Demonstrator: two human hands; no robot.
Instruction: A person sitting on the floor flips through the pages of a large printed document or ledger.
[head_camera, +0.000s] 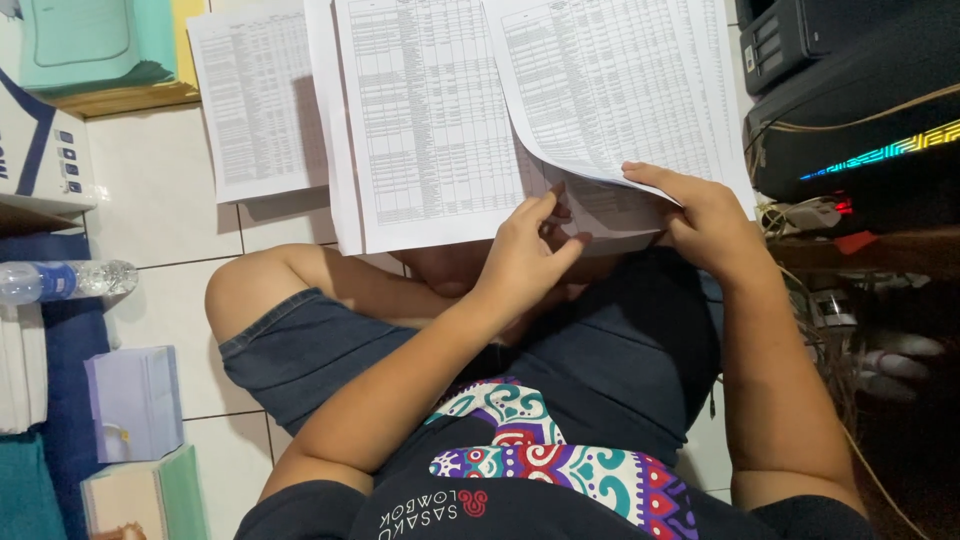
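I count three printed sheets (430, 120); left hand (525, 255) pinches one corner, right hand (705, 215) grips the lifted sheet's (610, 90) edge.

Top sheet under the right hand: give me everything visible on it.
The top sheet is white paper printed with a dense table of small dark rows and columns. It lies skewed over another printed stack, its lower edge curled up and casting a shadow. The right hand grips that lifted lower edge; the left hand has its fingers just below it, on the pages beneath. Its upper part runs out of frame.
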